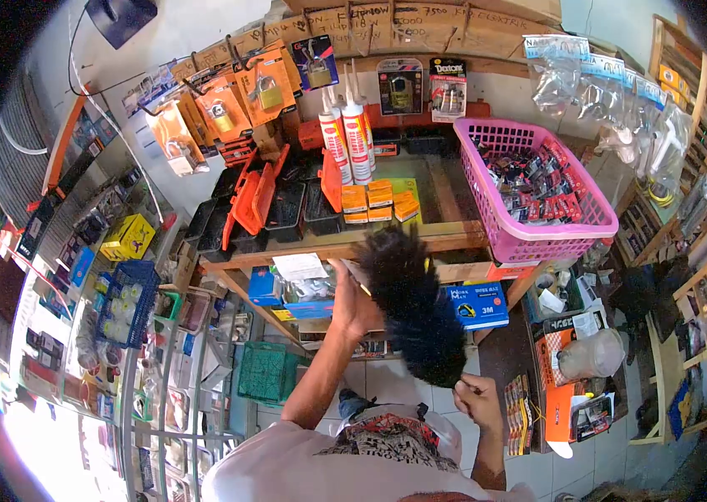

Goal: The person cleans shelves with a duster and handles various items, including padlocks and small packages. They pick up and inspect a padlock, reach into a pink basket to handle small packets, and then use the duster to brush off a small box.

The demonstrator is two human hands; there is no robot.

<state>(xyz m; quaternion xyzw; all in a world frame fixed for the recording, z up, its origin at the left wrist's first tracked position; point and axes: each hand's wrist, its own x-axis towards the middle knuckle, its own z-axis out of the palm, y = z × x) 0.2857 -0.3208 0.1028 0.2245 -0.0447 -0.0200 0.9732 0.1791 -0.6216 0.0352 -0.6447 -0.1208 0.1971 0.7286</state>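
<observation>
A black, fluffy duster (420,309) slants across the front of the wooden display table (328,249). My right hand (480,402) is closed at the duster's lower end, its fingers curled in; the handle itself is hidden. My left hand (356,305) is raised at the table's front edge, beside the duster's upper part. One digit points upward there, while the other fingers are partly hidden, so its grip cannot be made out. Close to that hand is an open box of wrapped goods (307,287) with a white paper (300,266) on top.
On the table stand sealant tubes (345,138), small orange boxes (380,199), black-and-orange cases (257,197) and a pink basket (529,226) of small packets. A blue box (477,306) sits below. Glass shelving (178,368) lines the left; packed racks (696,284) line the right.
</observation>
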